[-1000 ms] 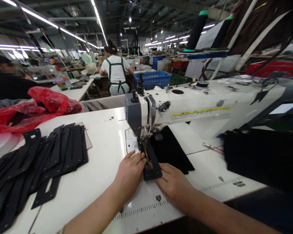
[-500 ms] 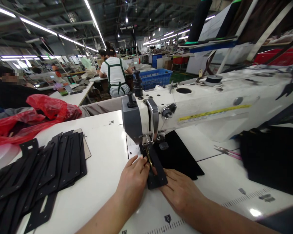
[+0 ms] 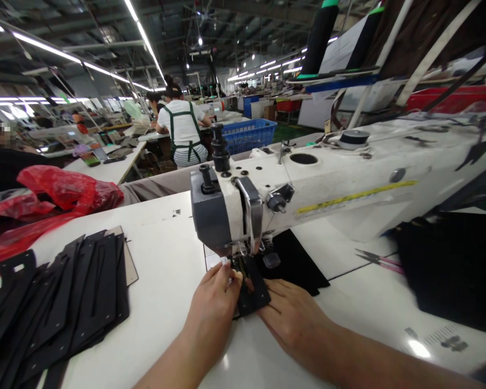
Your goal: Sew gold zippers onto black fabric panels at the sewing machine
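A white sewing machine [image 3: 243,210] stands in front of me, its needle area over a black strip piece [image 3: 256,294] with a gold zipper [image 3: 240,267] along it. On the strip's left edge lies my left hand [image 3: 214,297], fingers bent and pressed together near the presser foot. My right hand [image 3: 294,313] rests flat at the strip's right edge, fingers extended and touching it. Black fabric [image 3: 294,259] lies under the machine arm, just right of the strip.
Many black slotted pieces [image 3: 93,286] are piled at left, beside a red plastic bag [image 3: 65,189]. Scissors [image 3: 380,260] and dark fabric [image 3: 457,270] lie at right. A person [image 3: 183,127] sits ahead near a blue basket [image 3: 249,135].
The black strip has moved slightly forward under the machine with both hands. My left fingers have drawn closer together near the presser foot. The whole view has shifted a little.
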### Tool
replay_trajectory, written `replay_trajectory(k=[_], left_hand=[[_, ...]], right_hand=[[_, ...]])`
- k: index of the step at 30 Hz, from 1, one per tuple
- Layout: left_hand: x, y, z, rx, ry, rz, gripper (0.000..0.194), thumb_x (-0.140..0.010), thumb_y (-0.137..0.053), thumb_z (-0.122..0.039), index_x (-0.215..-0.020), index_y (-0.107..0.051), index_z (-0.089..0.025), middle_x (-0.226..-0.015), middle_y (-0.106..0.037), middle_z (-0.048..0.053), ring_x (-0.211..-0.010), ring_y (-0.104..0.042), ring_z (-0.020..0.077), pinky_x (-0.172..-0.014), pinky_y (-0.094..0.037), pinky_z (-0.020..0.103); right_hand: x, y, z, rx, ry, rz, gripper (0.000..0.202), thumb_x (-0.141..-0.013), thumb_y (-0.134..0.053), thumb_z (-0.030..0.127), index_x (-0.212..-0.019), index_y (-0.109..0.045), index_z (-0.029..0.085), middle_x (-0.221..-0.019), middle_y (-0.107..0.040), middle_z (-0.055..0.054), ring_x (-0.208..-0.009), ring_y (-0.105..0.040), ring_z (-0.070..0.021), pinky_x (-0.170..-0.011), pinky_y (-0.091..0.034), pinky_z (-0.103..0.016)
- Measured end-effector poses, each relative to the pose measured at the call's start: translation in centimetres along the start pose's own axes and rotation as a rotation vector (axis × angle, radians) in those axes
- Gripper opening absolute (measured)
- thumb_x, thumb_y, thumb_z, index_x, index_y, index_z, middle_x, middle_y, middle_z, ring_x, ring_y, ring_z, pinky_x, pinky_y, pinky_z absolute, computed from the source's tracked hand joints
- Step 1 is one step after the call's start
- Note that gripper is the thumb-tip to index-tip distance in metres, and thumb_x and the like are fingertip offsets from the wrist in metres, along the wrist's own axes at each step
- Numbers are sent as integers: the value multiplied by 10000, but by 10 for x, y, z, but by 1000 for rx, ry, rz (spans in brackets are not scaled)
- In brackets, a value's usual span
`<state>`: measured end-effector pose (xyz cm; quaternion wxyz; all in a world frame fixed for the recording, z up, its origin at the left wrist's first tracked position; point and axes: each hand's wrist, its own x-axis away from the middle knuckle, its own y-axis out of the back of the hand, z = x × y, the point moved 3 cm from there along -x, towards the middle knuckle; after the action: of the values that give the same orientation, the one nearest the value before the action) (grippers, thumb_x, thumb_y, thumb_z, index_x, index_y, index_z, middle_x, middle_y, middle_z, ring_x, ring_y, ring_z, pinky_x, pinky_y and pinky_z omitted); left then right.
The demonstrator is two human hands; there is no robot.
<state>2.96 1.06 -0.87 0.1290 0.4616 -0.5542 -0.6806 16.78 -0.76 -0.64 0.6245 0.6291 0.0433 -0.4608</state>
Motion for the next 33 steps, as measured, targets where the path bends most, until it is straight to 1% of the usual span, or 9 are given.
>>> replay_trajectory(k=[2,6,11,14,19,22,24,28,33], left_hand=[[3,0,1,0,-3,-8,134,-888,-499,-182,-991,-584,-176,-1029,-580,71,-946,-571,195,-822,-503,373],[6,2,5,10,-6,-25,258,-901,-507,-327,-1116,-534,-186,-1150,-535,81,-946,-563,186,-805,-497,381],[1,-3,8,25,12,-32,235,-900,-511,-309,-1094,-541,-180,-1120,-547,75,-938,-565,183,-797,-500,375],[-5,-5,8,32,23,-37,152,-889,-508,-209,-1022,-569,-165,-1018,-575,74,-893,-577,186,-762,-519,360],[-11,5,8,36,-19,-33,216,-860,-410,-84,-941,-598,-152,-896,-597,102,-798,-598,193,-681,-558,320],[-6,14,4,-15,-108,-18,261,-859,-359,-63,-970,-589,-117,-916,-622,116,-874,-614,215,-801,-548,382],[1,17,0,-51,-144,-21,267,-875,-344,-71,-976,-588,-110,-923,-638,111,-911,-621,224,-878,-513,436],[10,19,-4,-64,-158,-28,286,-915,-314,-109,-992,-590,-109,-922,-656,94,-933,-628,227,-881,-513,438],[8,18,-5,-69,-154,-52,305,-927,-300,-97,-964,-603,-113,-908,-663,79,-909,-638,208,-891,-505,416]], right_hand=[[-2,-2,-2,20,2,-1,339,-903,-326,77,-826,-653,117,-882,-669,-94,-842,-598,-213,-748,-522,-329],[-5,-6,-6,29,13,1,311,-883,-345,48,-886,-647,118,-884,-670,-89,-846,-595,-211,-748,-512,-327],[-10,-8,-10,26,16,24,276,-853,-380,27,-879,-639,119,-888,-668,-82,-840,-590,-208,-742,-495,-320],[-14,-8,-13,53,13,26,261,-831,-397,12,-852,-635,119,-876,-667,-73,-795,-586,-202,-702,-491,-312],[-16,-12,-17,84,-2,72,216,-808,-444,8,-817,-629,120,-807,-647,-61,-764,-574,-197,-699,-490,-308],[-11,-13,-12,147,-3,49,176,-812,-481,30,-875,-633,91,-881,-633,-96,-839,-552,-217,-784,-481,-323],[-6,-11,-8,196,-43,26,173,-813,-497,49,-911,-632,92,-931,-611,-111,-853,-530,-227,-789,-479,-341],[2,-8,-3,216,-136,55,154,-769,-539,57,-860,-630,141,-841,-557,-85,-781,-495,-226,-692,-474,-356],[-1,-6,-4,197,-118,68,136,-769,-534,68,-840,-615,152,-803,-525,-70,-772,-471,-212,-692,-437,-339]])
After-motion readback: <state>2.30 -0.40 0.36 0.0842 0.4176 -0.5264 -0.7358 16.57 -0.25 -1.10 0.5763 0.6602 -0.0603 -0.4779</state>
